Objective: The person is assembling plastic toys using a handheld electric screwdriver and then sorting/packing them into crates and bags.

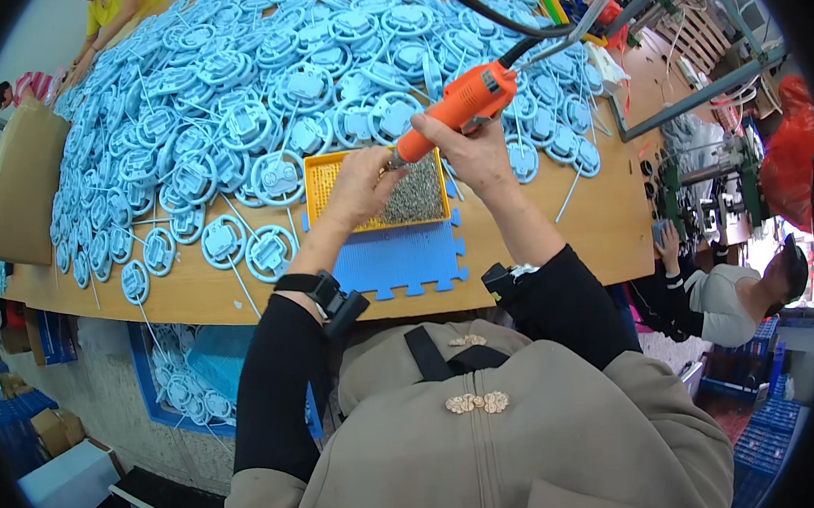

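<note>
My right hand is closed around an orange electric screwdriver, whose black cable rises from its back end. The tool tilts down to the left, its tip over a yellow basket. At that tip my left hand has its fingers pinched together; what they hold is too small and hidden to make out. Small metal screws fill the basket's right part. Beneath and in front of it lies a blue interlocking foam mat. Light-blue ring-shaped plastic parts with sticks surround the basket's far and left sides.
The pile of blue parts covers most of the wooden table. A blue crate with more parts stands below its front edge. A metal frame rises at the right. Other people work at the far left and near a machine on the right.
</note>
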`<state>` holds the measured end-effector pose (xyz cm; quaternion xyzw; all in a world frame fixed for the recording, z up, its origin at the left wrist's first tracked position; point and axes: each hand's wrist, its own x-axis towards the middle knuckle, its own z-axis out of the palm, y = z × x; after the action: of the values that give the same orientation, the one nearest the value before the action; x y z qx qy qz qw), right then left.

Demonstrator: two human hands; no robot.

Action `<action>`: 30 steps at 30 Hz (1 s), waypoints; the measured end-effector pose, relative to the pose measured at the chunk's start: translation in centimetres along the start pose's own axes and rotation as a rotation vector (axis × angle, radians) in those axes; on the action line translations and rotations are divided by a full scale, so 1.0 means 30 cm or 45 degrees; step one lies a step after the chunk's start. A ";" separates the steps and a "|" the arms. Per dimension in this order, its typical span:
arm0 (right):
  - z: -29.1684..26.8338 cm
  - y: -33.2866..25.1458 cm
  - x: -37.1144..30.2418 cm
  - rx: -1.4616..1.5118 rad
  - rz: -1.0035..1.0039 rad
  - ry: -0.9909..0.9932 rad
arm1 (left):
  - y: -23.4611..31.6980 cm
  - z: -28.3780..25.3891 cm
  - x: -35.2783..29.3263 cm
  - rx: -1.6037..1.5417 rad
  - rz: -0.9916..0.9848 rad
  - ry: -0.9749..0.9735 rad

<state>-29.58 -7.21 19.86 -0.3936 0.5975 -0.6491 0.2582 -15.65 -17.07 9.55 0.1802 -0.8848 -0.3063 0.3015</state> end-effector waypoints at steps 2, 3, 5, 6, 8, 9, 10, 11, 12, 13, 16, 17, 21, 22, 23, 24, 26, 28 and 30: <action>-0.003 -0.001 -0.016 0.020 0.026 -0.055 | -0.007 -0.018 -0.006 -0.047 -0.011 -0.080; -0.002 -0.004 -0.027 0.021 0.037 -0.048 | -0.014 -0.025 -0.008 -0.078 -0.011 -0.134; -0.002 -0.003 -0.050 0.021 0.069 -0.076 | -0.023 -0.026 -0.029 -0.079 -0.050 -0.196; -0.009 0.007 -0.051 -0.009 0.042 -0.076 | -0.036 -0.021 -0.039 0.079 -0.020 -0.217; -0.009 0.035 -0.067 0.031 -0.028 -0.013 | -0.057 -0.014 -0.073 0.343 0.059 -0.146; -0.004 0.041 -0.074 0.072 -0.096 0.049 | -0.056 -0.003 -0.095 0.344 0.059 -0.148; -0.009 0.037 -0.080 0.074 -0.096 0.047 | -0.055 0.006 -0.119 0.518 0.051 0.013; -0.022 0.022 -0.085 0.053 -0.006 0.046 | -0.054 0.012 -0.146 0.691 0.042 0.176; -0.047 0.015 -0.089 0.028 0.086 0.058 | -0.026 -0.002 -0.158 0.685 0.049 0.171; -0.066 0.017 -0.089 0.026 0.085 0.064 | 0.021 -0.037 -0.164 0.609 -0.060 0.075; -0.096 0.007 -0.086 0.074 0.146 0.079 | 0.092 -0.038 -0.269 0.348 -0.354 -0.119; -0.097 -0.017 -0.085 0.077 0.145 0.071 | 0.113 -0.029 -0.305 0.160 -0.540 -0.217; -0.117 -0.047 -0.076 0.199 0.148 0.186 | 0.224 -0.019 -0.209 -0.385 -0.497 0.432; -0.106 -0.064 -0.071 0.220 0.165 0.141 | 0.237 -0.046 -0.173 -0.431 -0.420 0.414; -0.096 -0.078 -0.068 0.242 0.182 0.099 | 0.209 -0.049 -0.156 -0.424 -0.424 0.426; -0.077 -0.088 -0.065 0.297 0.163 0.091 | 0.180 -0.061 -0.131 -0.855 -0.519 0.209; -0.068 -0.083 -0.054 0.339 0.181 0.052 | 0.138 -0.095 -0.097 -1.368 -0.543 -0.178; -0.070 -0.075 -0.050 0.398 0.206 0.045 | 0.130 -0.096 -0.088 -1.466 -0.512 -0.201; -0.071 -0.075 -0.046 0.412 0.206 0.041 | 0.128 -0.089 -0.078 -1.673 -0.464 -0.273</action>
<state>-30.23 -4.53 21.84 -0.2870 0.5190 -0.7202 0.3599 -12.68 -14.17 12.75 0.0747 -0.4964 -0.8408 0.2029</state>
